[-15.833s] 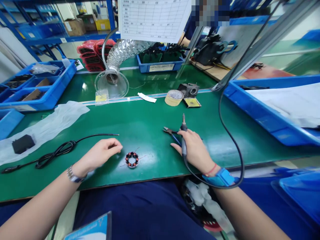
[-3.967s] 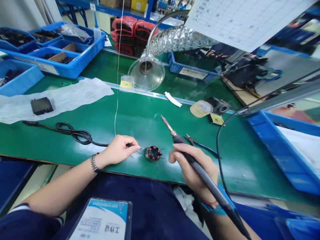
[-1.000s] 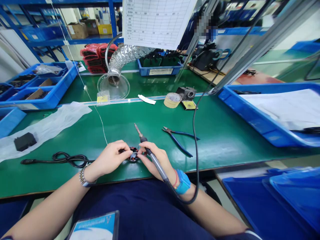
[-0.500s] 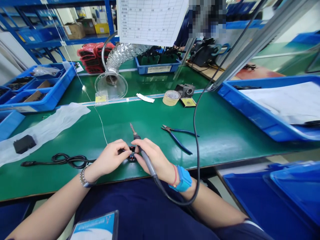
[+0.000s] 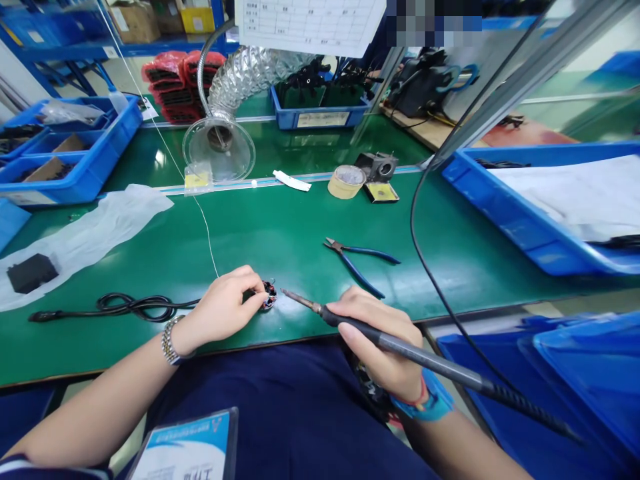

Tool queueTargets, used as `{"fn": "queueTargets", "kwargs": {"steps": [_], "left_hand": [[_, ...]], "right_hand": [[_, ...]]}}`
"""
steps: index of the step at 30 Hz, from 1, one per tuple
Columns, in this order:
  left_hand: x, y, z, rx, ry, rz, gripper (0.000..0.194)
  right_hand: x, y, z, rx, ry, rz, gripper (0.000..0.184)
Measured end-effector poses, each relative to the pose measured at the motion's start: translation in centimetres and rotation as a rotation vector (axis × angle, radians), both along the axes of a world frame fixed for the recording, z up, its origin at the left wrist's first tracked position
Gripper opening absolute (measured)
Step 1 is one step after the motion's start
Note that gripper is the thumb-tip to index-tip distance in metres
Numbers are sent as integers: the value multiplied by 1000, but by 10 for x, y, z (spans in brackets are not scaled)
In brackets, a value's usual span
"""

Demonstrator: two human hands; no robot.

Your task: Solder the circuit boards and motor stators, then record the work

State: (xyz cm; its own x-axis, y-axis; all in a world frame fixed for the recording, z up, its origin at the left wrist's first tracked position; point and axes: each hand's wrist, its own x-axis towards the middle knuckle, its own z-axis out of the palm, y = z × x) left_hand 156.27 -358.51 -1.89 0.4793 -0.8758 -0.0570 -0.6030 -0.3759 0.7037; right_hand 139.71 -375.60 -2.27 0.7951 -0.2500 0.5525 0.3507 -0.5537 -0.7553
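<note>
My left hand point(image 5: 231, 303) is closed in a pinch at the left side of a small ring-shaped motor stator point(image 5: 271, 295) with dark and reddish windings, which it partly covers. A thin solder wire point(image 5: 207, 233) comes down from above into this hand. A looped black cable point(image 5: 135, 305) runs in under the same hand; its end is hidden. My right hand point(image 5: 383, 337) is wrapped round a soldering iron point(image 5: 400, 343), whose tip points left, just short of the stator. Beyond the right hand, blue-handled cutters point(image 5: 357, 261) lie spread on the green bench point(image 5: 270, 230).
A black box-shaped part point(image 5: 32, 273) lies on white sheeting point(image 5: 100, 220) at left. Behind are a clear fume hood point(image 5: 220, 150), a tape roll point(image 5: 346, 182) and a soldering iron stand point(image 5: 377, 167). Blue bins point(image 5: 107, 157) and a blue tray point(image 5: 525, 227) flank the bench.
My right hand has drawn back right from the stator and turned the iron, so its tip now points left at the ring. My left hand stays by the stator. The view has tipped slightly down.
</note>
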Motion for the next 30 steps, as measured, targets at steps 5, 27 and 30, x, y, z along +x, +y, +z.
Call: {"fn": "queueTargets", "kwargs": {"steps": [5,27,30], "left_hand": [[-1,0,0,12,-1,13,17],[1,-2,-1,12,0,7,17],[1,-2,0,22,4,11,17]], "right_hand": [[2,0,-4,67,12,24,22],[5,0,-14,105,42,22,20],[6,0,-14,97,36,25,21]]}}
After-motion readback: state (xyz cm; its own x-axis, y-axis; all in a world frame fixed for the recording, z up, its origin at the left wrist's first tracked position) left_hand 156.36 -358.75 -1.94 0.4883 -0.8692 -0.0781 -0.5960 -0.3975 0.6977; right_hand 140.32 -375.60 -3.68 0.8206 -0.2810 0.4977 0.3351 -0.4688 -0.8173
